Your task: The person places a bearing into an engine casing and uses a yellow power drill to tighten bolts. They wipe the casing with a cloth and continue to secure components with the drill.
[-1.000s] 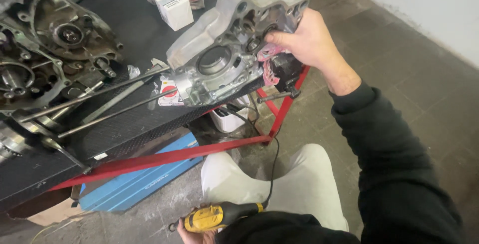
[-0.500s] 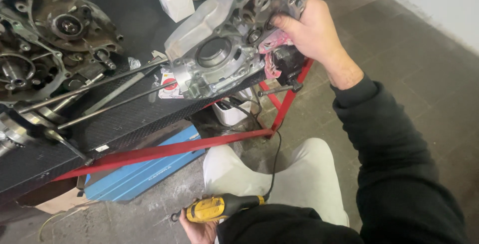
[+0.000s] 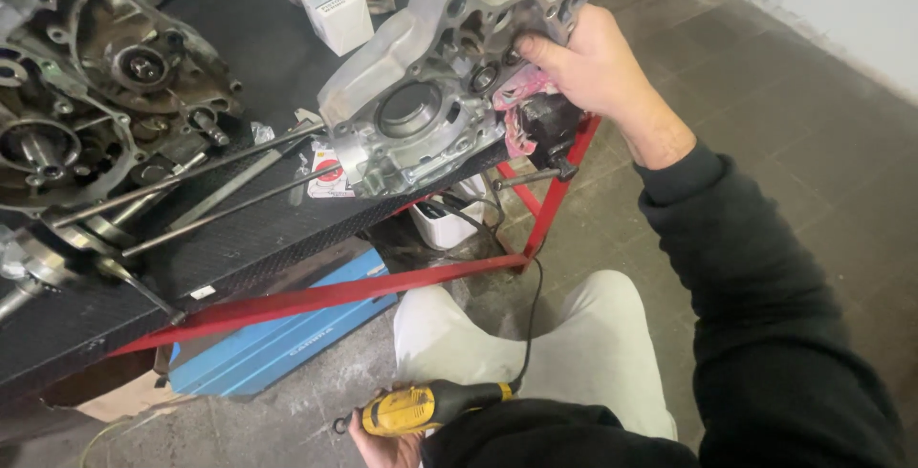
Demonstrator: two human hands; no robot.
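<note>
My right hand (image 3: 598, 66) grips the right edge of a grey aluminium engine case half (image 3: 430, 95), tilted up on the corner of the black workbench (image 3: 258, 229), with a pink rag (image 3: 521, 109) pressed under my palm. Low at the frame's bottom, my left hand (image 3: 387, 444) holds a yellow and black corded rotary tool (image 3: 426, 406), its tip pointing left above the floor. The cord (image 3: 531, 305) runs up toward the bench. My left hand is mostly hidden by my dark sleeve.
A dirty engine block (image 3: 86, 95) lies at the bench's left, with long steel rods (image 3: 182, 191) across the mat. A small white box (image 3: 330, 4) stands at the back. The bench has a red frame (image 3: 382, 282); blue cases (image 3: 277, 344) lie under it.
The view has shifted slightly; the case half stays in my right hand and sits a little higher in frame. The yellow tool remains low in my left hand.
</note>
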